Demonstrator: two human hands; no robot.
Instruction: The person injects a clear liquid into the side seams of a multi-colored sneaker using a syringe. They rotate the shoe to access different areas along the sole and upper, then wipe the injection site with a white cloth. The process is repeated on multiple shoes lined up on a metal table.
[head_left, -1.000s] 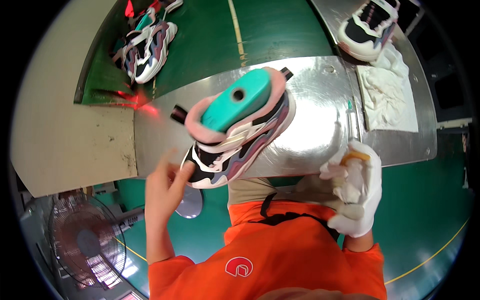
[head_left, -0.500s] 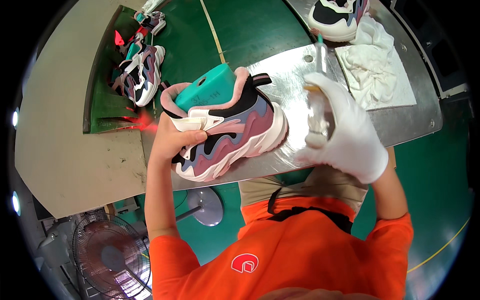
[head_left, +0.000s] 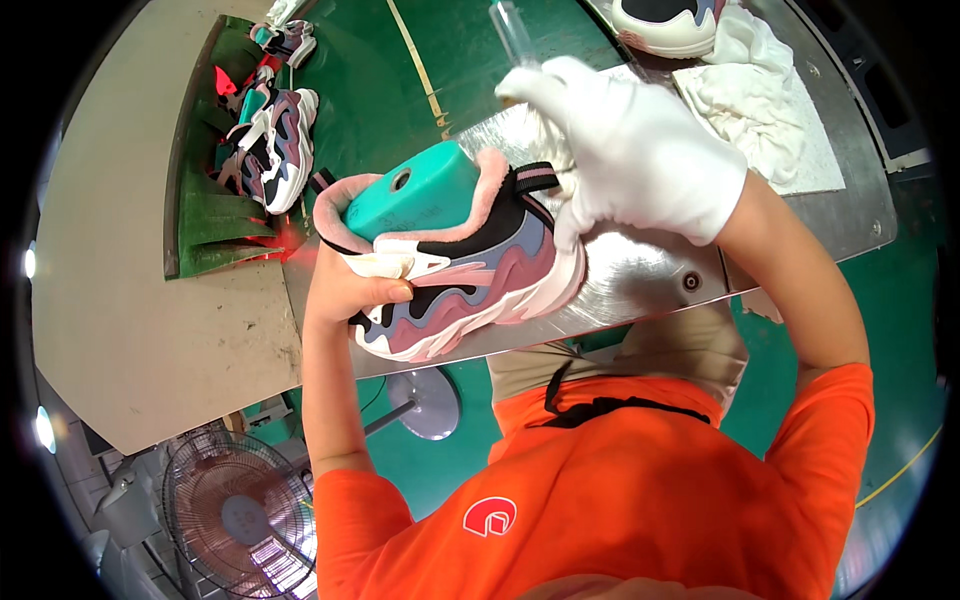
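A chunky sneaker [head_left: 490,275] in mauve, blue-grey, black and white is tilted over the near edge of the metal plate. A teal shoe last [head_left: 420,195] fills its pink-lined opening. My bare left hand [head_left: 345,285] grips the shoe at the toe and tongue, thumb pressed on the side and the other fingers hidden. White-gloved, my right hand [head_left: 640,140] is closed around a clear tube-shaped tool [head_left: 512,35] that sticks up past the fingers. Its lower fingers are at the shoe's heel, beside the black pull loop [head_left: 536,177]; whether they press on it I cannot tell.
Shiny metal plate [head_left: 650,265] lies under the shoe. A crumpled white cloth [head_left: 745,120] sits on a white pad at the right, another sneaker [head_left: 665,25] beyond it. More sneakers [head_left: 280,150] stand on the green belt by green flaps [head_left: 215,235]. A fan [head_left: 240,515] is lower left.
My right hand has moved left and away from me, bringing the clear tube over to the shoe's heel. The left hand keeps its hold, and the shoe is nearly in the same place.
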